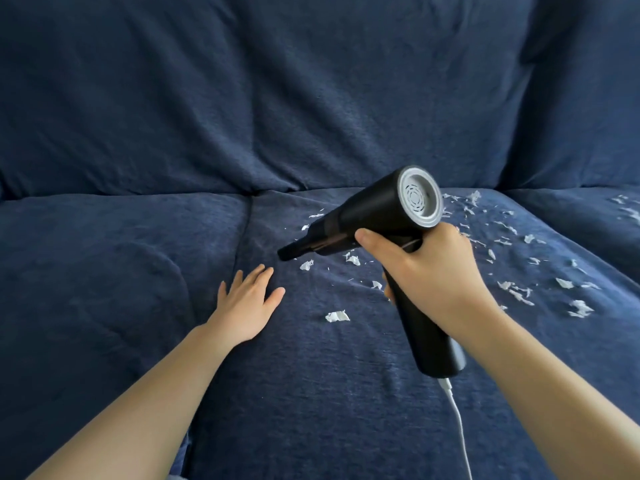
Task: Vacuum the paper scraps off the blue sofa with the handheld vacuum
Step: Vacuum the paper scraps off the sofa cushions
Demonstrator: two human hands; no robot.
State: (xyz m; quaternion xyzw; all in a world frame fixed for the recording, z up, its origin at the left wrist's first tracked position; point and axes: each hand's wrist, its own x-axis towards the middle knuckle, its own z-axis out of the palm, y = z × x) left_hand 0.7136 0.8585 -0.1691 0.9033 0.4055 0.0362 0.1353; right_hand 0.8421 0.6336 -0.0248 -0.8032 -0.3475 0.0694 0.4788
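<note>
Left seat cushion of the blue sofa [104, 258]: plain fabric, bounded on its right by the seam to the middle cushion.

My left hand [247, 306] lies palm down on the middle cushion, just right of that seam. Fingers are straight and slightly spread, pointing away from me; nothing is held. The forearm enters from the lower left corner, where it is cut off by the frame edge.

The nozzle [289, 251] of the handheld vacuum [374, 216] points left and down, its tip just beyond my left fingertips and close to the fabric; contact with the fabric cannot be determined. The black barrel rises to the right and ends in a grey vented rear cap [420, 199] facing the camera.

My right hand [429, 271] forms the grip: fingers are curled round the vacuum's handle directly under the barrel, thumb extended along the barrel side. The handle [433, 341] slopes down toward me. A white cable [459, 420] leaves its base and runs out of the bottom edge.

White paper scraps [337, 317] lie on the middle cushion, a few below the barrel, the densest spread right of my grip. My hand and the barrel hide some of them. More scraps near the right edge are blurred.
</note>
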